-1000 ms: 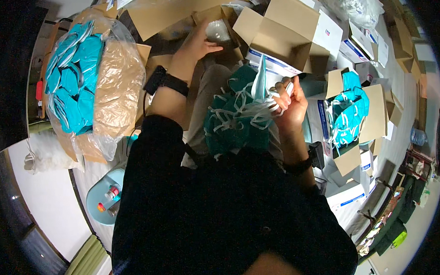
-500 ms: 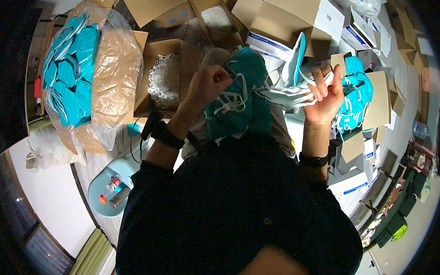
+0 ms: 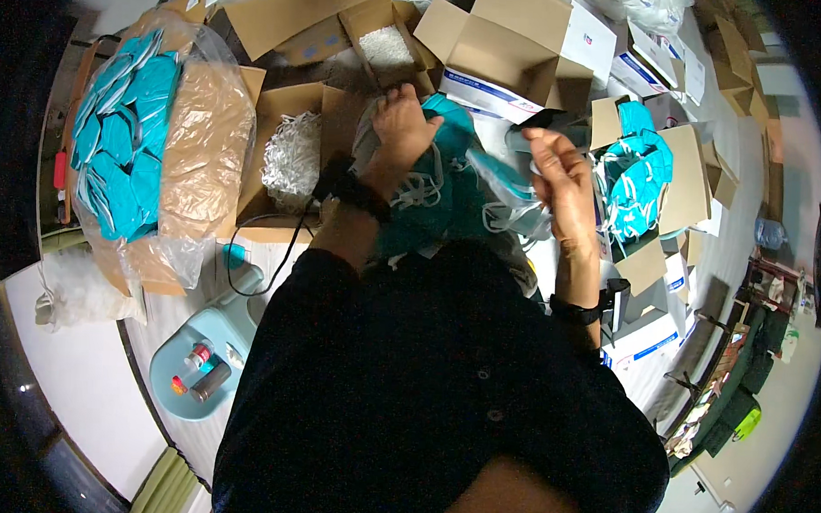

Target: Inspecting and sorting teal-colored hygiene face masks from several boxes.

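Left hand [image 3: 404, 128] is bent beside teal masks [image 3: 458, 202] heaped on the lap [image 3: 367, 136]; whether anything is gripped cannot be told. Right hand [image 3: 565, 188] is half curled near a blurred, strapped mask [image 3: 502, 176], its hold likewise unclear. More masks [image 3: 644, 179] are contained in an open box [image 3: 687, 180] at right.

A pale blue tub [image 3: 224, 326] holds a red-labelled bottle [image 3: 198, 355], near green fabric [image 3: 166, 489], perhaps a curtain.

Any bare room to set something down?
Bare floor between the blue tub and the bagged teal masks; another strip between the cartons at right and the bluish jug. Crowded: loose masks lie between left hand and right hand.
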Available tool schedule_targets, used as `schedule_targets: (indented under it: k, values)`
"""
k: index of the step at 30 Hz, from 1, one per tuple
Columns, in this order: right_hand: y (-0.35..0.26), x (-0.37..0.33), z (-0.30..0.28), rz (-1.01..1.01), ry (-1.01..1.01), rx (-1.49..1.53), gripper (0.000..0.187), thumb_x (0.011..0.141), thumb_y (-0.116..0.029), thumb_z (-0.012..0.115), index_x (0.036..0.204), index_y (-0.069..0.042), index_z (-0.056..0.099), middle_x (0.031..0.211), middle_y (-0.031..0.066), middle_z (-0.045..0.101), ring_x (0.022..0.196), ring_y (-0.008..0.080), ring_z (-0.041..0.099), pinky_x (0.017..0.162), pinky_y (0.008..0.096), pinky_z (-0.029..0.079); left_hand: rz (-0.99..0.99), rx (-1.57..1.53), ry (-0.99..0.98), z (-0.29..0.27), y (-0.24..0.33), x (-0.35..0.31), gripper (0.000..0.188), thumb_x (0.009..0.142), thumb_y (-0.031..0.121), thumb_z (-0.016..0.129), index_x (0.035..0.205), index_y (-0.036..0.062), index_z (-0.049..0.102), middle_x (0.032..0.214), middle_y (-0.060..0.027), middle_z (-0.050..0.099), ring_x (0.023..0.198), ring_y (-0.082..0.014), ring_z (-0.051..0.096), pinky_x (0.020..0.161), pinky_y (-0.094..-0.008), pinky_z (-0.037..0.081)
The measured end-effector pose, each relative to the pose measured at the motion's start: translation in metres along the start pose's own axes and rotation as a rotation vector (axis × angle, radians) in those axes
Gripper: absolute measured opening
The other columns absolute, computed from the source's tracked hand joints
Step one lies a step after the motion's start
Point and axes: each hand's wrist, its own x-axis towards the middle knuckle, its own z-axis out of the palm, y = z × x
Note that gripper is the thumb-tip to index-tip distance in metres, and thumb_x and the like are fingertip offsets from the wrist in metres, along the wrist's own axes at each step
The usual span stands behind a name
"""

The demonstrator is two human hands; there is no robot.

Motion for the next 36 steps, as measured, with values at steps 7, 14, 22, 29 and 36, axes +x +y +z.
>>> schedule_targets:
  k: [7, 14, 22, 29, 36]
  values:
    - [0.03, 0.01, -0.006, -0.082, -0.138, -0.308, 0.028, 0.086, -0.027, 0.066, 0.084, 0.001, 0.065, 0.063, -0.0006, 0.055, 0.054, 0.0054, 0.042, 0.048, 0.0229, 0.033, 0.13, -0.403, -0.286, 0.007, -0.033, 0.031, 0.021, 0.075, 0.024, 0.071, 0.085, 0.0059, 0.066, 0.081, -0.0122, 0.067, 0.078, -0.0274, 0.065, 0.071, -0.0357, 0.05]
    - [0.053, 0.035, -0.01, 0.026, -0.076, -0.584, 0.051, 0.082, -0.046, 0.066, 0.084, 0.005, 0.066, 0.07, 0.0151, 0.064, 0.066, 0.0195, 0.058, 0.064, 0.0328, 0.046, 0.103, -0.417, -0.155, 0.003, -0.028, 0.031, 0.028, 0.077, 0.029, 0.069, 0.092, 0.006, 0.061, 0.092, -0.0153, 0.065, 0.087, -0.0308, 0.063, 0.076, -0.0387, 0.048]
    - [0.13, 0.069, 0.004, 0.095, 0.014, -0.499, 0.053, 0.082, -0.048, 0.064, 0.07, 0.003, 0.061, 0.06, 0.0057, 0.056, 0.052, 0.0143, 0.048, 0.049, 0.0306, 0.037, 0.107, -0.417, -0.318, 0.017, -0.023, 0.021, 0.032, 0.073, 0.027, 0.076, 0.091, 0.0028, 0.065, 0.087, -0.0142, 0.067, 0.083, -0.0274, 0.065, 0.074, -0.0354, 0.049]
    - [0.103, 0.067, 0.011, 0.03, -0.004, 0.061, 0.027, 0.085, -0.033, 0.067, 0.072, -0.01, 0.062, 0.056, -0.0073, 0.046, 0.043, 0.0017, 0.034, 0.041, 0.0207, 0.023, 0.227, -0.956, -0.252, -0.018, -0.016, 0.008, 0.022, 0.079, 0.02, 0.072, 0.086, 0.0005, 0.064, 0.075, -0.0027, 0.064, 0.068, -0.0091, 0.056, 0.065, -0.0256, 0.046]
    - [0.061, 0.066, 0.013, -0.294, 0.103, 0.045, 0.021, 0.091, -0.024, 0.061, 0.082, -0.006, 0.068, 0.066, -0.0082, 0.054, 0.054, -0.0001, 0.038, 0.048, 0.0179, 0.027, 0.167, -0.905, -0.418, -0.067, 0.012, -0.01, 0.02, 0.081, 0.021, 0.07, 0.088, 0.0024, 0.066, 0.074, 0.0012, 0.063, 0.067, -0.005, 0.053, 0.062, -0.0216, 0.042]
